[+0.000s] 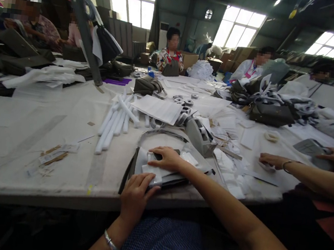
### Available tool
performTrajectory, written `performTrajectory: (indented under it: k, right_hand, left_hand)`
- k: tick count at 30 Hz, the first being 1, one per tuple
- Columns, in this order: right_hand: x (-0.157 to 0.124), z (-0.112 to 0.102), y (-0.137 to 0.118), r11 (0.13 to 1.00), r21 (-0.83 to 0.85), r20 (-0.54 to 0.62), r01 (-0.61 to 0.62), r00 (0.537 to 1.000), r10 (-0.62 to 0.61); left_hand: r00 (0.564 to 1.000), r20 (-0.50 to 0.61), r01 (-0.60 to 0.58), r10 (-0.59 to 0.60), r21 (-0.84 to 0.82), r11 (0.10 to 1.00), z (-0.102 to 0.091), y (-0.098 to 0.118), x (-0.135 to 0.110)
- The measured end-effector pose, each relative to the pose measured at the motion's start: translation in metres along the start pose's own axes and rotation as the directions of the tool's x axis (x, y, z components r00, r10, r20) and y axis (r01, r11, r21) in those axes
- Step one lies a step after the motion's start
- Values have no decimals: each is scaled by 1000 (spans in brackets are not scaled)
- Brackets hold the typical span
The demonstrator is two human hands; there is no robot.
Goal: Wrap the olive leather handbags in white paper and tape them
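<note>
The bag (131, 167) lies before us at the near edge of the counter (75, 170), its handle (162, 132) arched away from us, and we seem to be settling the white wrap (155, 177) on it. Our right hand (167, 158) rests palm down across the top, fingers spread; our left hand (135, 196) curls at the near-left side, thumb apart from the fingers, though we cannot tell whether it pinches the wrap.

To do this well, we would bear down evenly with the right hand, so that nothing skids, while the left hand draws the wrap snug without tearing it. We should smooth out folds and leave the handle free. The tape dispenser (200, 137) stands just beyond the bag, so we must mind not to knock it with the right forearm.
</note>
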State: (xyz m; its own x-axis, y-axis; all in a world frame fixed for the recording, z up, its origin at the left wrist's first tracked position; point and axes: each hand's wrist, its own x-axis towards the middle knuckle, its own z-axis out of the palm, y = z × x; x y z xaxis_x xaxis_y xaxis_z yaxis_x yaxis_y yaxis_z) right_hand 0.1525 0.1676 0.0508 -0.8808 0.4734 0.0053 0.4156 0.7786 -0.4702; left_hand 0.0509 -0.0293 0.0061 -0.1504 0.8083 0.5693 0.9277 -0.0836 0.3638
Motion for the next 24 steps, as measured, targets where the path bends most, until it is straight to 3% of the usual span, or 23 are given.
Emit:
performTrajectory:
  k: [3, 6, 10, 12, 14, 16, 18, 21, 24]
  right_hand:
    - [-2, 1, -1, 999, 39, -69, 25, 997, -22]
    - [-15, -11, -2, 998, 4, -158, 67, 985, -66]
    - [-64, -31, 20, 991, -114, -423, -75, 906, 20]
    - [-93, -35, 43, 969, -100, -511, -227, 847, 145]
    - [-115, -33, 65, 919, 21, -530, -395, 775, 345]
    - [-130, -29, 79, 833, 199, -441, -516, 712, 546]
    - [-137, -24, 81, 758, 327, -348, -564, 674, 652]
    - [-143, -24, 67, 754, 435, -376, -492, 661, 649]
    - [-146, -30, 46, 772, 552, -506, -316, 609, 611]
  left_hand:
    - [996, -16, -90, 90, 31, 995, 6, -4, -8]
    - [995, -17, -101, 101, 10, 995, 5, -7, -14]
    - [990, 95, -85, 100, -148, 985, -14, -17, -10]
    - [994, 102, -18, 41, -225, 974, -24, -29, -1]
    - [994, 30, 109, -105, -232, 967, -26, -46, 10]
    - [966, -38, 241, -257, -245, 939, -18, -62, 23]
    - [939, -49, 309, -341, -318, 896, -5, -74, 33]
    - [924, -46, 332, -379, -394, 857, 6, -76, 41]
    - [876, 12, 418, -482, -518, 746, -10, -70, 45]
